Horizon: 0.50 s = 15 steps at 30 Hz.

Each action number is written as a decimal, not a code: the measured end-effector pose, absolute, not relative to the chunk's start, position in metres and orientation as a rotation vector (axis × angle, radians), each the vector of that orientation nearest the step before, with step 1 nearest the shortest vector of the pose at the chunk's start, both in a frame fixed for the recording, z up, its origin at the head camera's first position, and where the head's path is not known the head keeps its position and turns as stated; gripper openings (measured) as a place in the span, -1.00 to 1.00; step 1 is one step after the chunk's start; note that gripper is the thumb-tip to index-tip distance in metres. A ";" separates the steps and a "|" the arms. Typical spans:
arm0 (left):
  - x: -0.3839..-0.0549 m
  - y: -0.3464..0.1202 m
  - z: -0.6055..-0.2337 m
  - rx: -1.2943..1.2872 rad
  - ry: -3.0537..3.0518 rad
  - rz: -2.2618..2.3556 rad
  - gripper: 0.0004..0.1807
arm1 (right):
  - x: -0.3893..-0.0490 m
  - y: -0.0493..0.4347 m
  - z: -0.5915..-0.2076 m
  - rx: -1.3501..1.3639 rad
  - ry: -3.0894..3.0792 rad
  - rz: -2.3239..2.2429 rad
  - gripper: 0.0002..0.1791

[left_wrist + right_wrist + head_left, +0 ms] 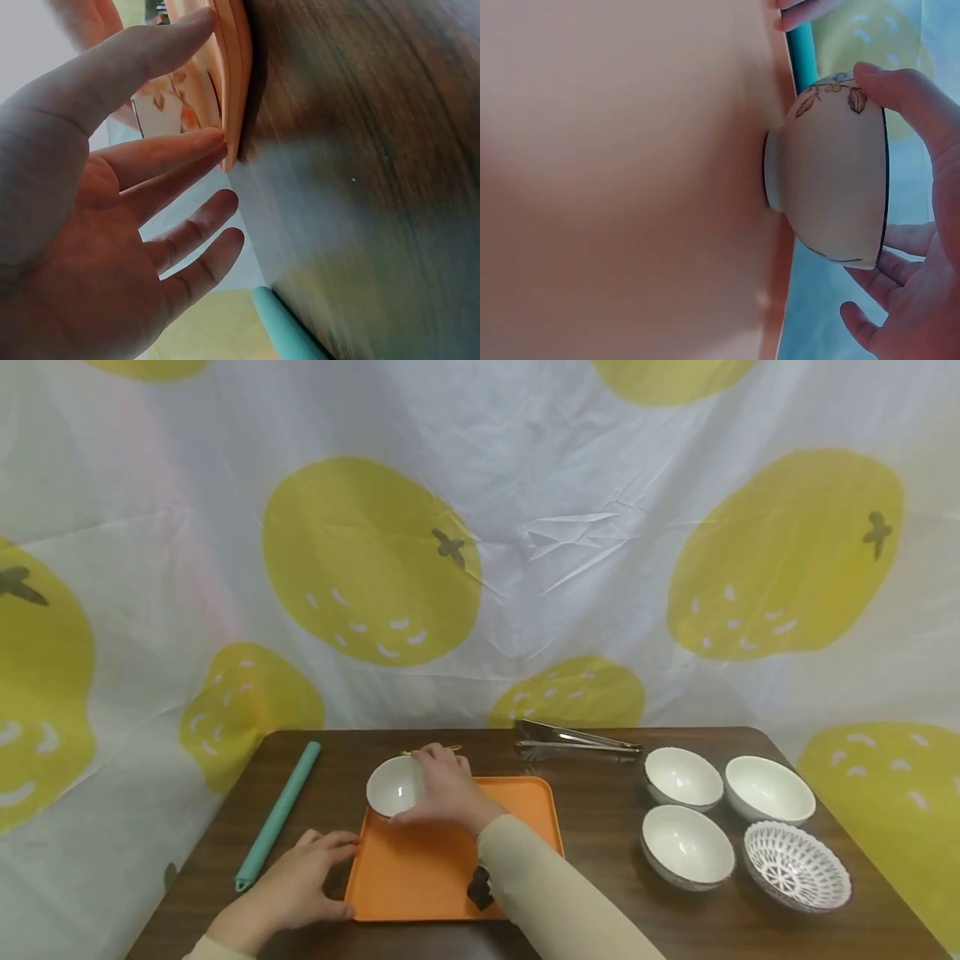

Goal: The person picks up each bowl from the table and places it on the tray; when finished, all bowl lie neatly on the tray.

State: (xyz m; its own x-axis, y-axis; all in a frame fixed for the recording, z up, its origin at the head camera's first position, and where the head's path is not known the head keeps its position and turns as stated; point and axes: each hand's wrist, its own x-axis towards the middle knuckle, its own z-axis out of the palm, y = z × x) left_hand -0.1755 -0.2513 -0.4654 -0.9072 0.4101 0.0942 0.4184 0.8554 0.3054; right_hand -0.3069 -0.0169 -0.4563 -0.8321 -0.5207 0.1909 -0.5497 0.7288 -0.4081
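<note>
My right hand (pixel 450 793) holds a small white bowl (pixel 390 787) across its rim, thumb on the near side and fingers on the far side. The bowl is upright over the far left corner of an orange tray (pixel 420 877). Brown leaves decorate its outside, and in the right wrist view its foot is right at the tray's surface. At the tray's left edge is my left hand (pixel 303 877), thumb near the front corner and fingers spread; in the left wrist view the thumb (pixel 161 49) and index finger (pixel 169 154) reach the tray's rim.
A teal rod (pixel 277 818) with a holed end lies at the left. Metal tongs (pixel 577 739) lie along the back edge. On the right stand a patterned bowl (pixel 797 864) and several plain white bowls (pixel 686 843). A lemon-print curtain (pixel 525 568) hangs behind the table.
</note>
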 end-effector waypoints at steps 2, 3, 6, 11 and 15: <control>-0.175 -0.251 -0.464 -0.680 -2.991 -0.491 -0.14 | -0.310 -0.023 -0.456 0.887 -2.870 0.679 0.16; -0.175 -0.251 -0.464 -0.678 -2.992 -0.487 -0.14 | -0.310 -0.025 -0.456 0.886 -2.877 0.671 0.16; -0.175 -0.250 -0.463 -0.688 -2.989 -0.489 -0.14 | -0.313 -0.029 -0.456 0.876 -2.894 0.634 0.18; -0.178 -0.245 -0.462 -0.723 -2.970 -0.502 -0.15 | -0.314 -0.022 -0.457 0.843 -2.905 0.605 0.23; -0.181 -0.243 -0.462 -0.714 -2.990 -0.522 -0.15 | -0.310 -0.009 -0.458 0.802 -2.913 0.687 0.32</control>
State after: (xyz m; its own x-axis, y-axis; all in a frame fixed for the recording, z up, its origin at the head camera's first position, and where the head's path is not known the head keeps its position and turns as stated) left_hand -0.1808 -0.2425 -0.4617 -0.8950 0.4350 0.0989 0.4428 0.8392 0.3157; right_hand -0.3103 -0.0089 -0.4575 -0.8651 -0.4769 0.1552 -0.4960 0.7676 -0.4058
